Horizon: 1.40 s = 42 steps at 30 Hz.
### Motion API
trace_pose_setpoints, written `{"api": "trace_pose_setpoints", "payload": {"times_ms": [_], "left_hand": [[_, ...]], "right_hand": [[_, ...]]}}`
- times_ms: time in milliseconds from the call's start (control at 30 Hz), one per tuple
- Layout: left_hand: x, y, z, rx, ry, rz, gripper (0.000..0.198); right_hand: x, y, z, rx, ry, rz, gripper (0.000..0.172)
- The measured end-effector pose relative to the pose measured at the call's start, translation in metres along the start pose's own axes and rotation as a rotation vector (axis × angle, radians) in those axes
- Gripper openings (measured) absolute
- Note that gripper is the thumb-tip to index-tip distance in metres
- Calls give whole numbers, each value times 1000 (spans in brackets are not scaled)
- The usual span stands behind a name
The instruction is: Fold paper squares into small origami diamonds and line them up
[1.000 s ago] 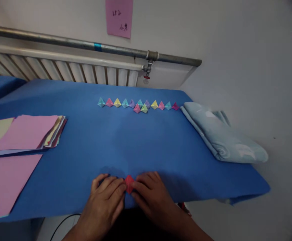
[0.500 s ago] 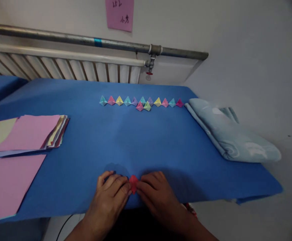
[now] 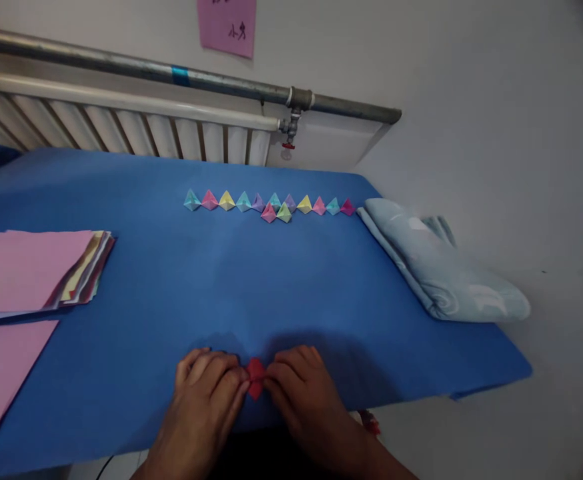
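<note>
A small folded red paper piece (image 3: 256,377) lies near the front edge of the blue table (image 3: 221,280). My left hand (image 3: 202,400) presses and pinches its left side with curled fingers. My right hand (image 3: 305,397) does the same on its right side. Both sets of fingertips meet at the red paper. Far across the table runs a row of several small folded paper shapes (image 3: 269,204) in teal, pink, yellow, purple and green.
A stack of coloured paper sheets (image 3: 36,270), pink on top, sits at the left, with a single pink sheet (image 3: 1,373) in front of it. A folded light blue cloth (image 3: 436,267) lies at the table's right edge. A radiator (image 3: 121,130) and pipe run behind.
Both hands stay pinched on the red paper piece with only small finger shifts. The view has swung slightly to the right and down, so everything sits a little further left.
</note>
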<state>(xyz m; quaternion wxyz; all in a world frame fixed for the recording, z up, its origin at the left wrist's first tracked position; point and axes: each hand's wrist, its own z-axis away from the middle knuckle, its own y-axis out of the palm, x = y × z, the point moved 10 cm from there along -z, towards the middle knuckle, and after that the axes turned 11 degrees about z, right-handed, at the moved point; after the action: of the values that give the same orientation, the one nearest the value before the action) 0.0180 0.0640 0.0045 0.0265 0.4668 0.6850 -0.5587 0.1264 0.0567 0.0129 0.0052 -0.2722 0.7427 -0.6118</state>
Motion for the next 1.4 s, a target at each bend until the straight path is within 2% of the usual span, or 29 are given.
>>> {"api": "trace_pose_setpoints", "payload": {"times_ms": [133, 367, 467, 600, 767, 967, 1167, 1400], "left_hand": [[2, -1, -1, -46, -40, 12, 28], [7, 3, -5, 0, -75, -11, 24], [7, 5, -6, 13, -24, -25, 19], [7, 7, -2, 14, 42, -44, 11], [12, 5, -1, -8, -7, -32, 11], [14, 1, -4, -77, -98, 16, 21], [12, 2, -4, -45, -40, 12, 14], [14, 5, -2, -24, -65, 15, 13]], "right_hand": [[-7, -6, 1, -43, 63, -47, 15], [-8, -10, 1, -59, 74, -113, 12], [-7, -8, 0, -48, 57, -148, 12], [-10, -6, -2, -47, 76, -129, 15], [-7, -5, -6, -21, 80, -40, 16], [-7, -6, -8, -45, 102, -38, 18], [-10, -3, -9, -39, 122, -72, 16], [-11, -5, -10, -56, 134, -78, 13]]}}
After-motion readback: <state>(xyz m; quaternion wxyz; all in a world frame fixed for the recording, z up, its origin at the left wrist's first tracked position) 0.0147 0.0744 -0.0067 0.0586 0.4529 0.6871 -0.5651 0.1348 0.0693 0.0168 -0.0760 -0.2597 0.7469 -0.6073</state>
